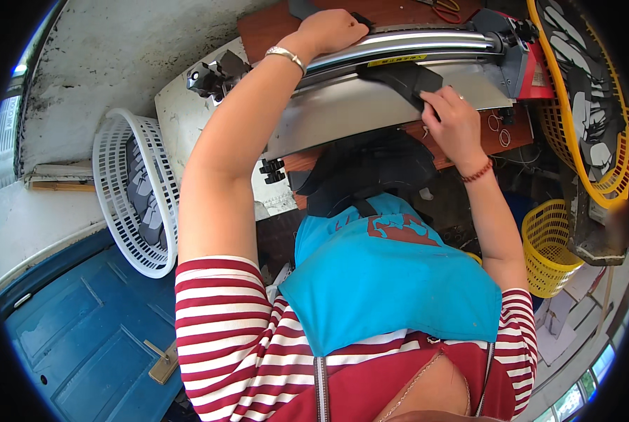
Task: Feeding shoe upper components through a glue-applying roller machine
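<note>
My right hand [453, 123] pinches the near edge of a black cut piece of sheet material [407, 81]. The far end of that piece lies against the shiny metal rollers [434, 46] of a bench machine, above its flat metal feed plate [328, 116]. Beyond the rollers, my left hand [332, 32] reaches over with curled fingers, closed on a small dark piece [361, 20] whose shape is mostly hidden. A grey strip [302, 8] lies near that hand at the far edge. More black pieces [371, 165] rest on my lap, on top of a blue apron [392, 281].
A white basket [167, 183] at left and a large yellow basket [575, 133] at right hold grey cut pieces. A smaller yellow basket [548, 246] stands lower right. Scissors [447, 8] lie on the brown tabletop. Black knobs [219, 74] stick out from the machine's left end.
</note>
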A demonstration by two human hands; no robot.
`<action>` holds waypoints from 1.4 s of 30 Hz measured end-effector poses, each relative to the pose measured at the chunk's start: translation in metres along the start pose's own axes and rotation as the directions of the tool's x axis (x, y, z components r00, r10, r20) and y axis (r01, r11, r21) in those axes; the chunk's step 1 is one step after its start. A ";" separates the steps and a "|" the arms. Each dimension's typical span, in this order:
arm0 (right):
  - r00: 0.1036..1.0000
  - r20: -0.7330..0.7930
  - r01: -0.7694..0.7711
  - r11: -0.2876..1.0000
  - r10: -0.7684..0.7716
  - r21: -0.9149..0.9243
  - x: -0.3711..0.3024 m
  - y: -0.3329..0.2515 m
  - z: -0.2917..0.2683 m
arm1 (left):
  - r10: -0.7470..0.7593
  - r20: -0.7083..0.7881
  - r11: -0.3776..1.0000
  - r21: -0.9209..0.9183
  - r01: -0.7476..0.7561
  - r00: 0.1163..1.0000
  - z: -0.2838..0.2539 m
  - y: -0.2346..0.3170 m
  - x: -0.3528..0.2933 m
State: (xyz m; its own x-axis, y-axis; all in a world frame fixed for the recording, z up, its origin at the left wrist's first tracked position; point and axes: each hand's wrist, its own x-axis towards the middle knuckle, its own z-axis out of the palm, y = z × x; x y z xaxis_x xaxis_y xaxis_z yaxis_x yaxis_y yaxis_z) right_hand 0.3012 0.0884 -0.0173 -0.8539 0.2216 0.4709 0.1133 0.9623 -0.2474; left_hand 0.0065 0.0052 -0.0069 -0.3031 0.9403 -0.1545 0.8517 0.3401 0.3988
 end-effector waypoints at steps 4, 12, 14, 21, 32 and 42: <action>0.988 -0.095 0.137 0.980 -0.125 0.143 -0.027 -0.009 0.037 | -0.149 0.069 0.985 -0.078 0.154 0.986 -0.008 0.000 0.013; 0.789 0.437 0.289 0.889 -0.432 0.356 -0.117 -0.047 0.100 | -0.230 -0.232 0.859 -0.505 0.085 0.945 -0.043 0.001 0.007; 0.801 0.410 0.330 0.892 -0.437 0.309 -0.127 -0.042 0.113 | -0.308 -0.233 0.800 -0.587 0.119 0.923 -0.052 0.002 0.005; 0.844 0.312 0.267 0.846 -0.437 0.462 -0.111 -0.044 0.085 | -0.501 -0.325 0.628 -0.774 0.078 0.802 -0.067 -0.007 -0.009; 0.998 0.057 0.010 1.000 -0.010 0.009 -0.012 -0.003 -0.035 | -0.014 0.033 0.996 0.089 0.011 0.999 -0.004 -0.004 -0.002; 0.771 0.534 0.156 0.917 -0.345 0.368 -0.100 -0.045 0.080 | -0.073 -0.320 0.978 -0.209 0.005 0.945 -0.019 -0.001 0.010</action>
State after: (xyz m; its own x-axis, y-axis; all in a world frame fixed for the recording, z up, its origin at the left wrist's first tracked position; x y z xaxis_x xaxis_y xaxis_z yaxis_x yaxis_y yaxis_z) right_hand 0.3413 0.0107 -0.1210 -0.9693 -0.2457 -0.0039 -0.2158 0.8586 -0.4650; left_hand -0.0055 0.0144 0.0080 -0.4852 0.8670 0.1141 0.7423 0.3394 0.5778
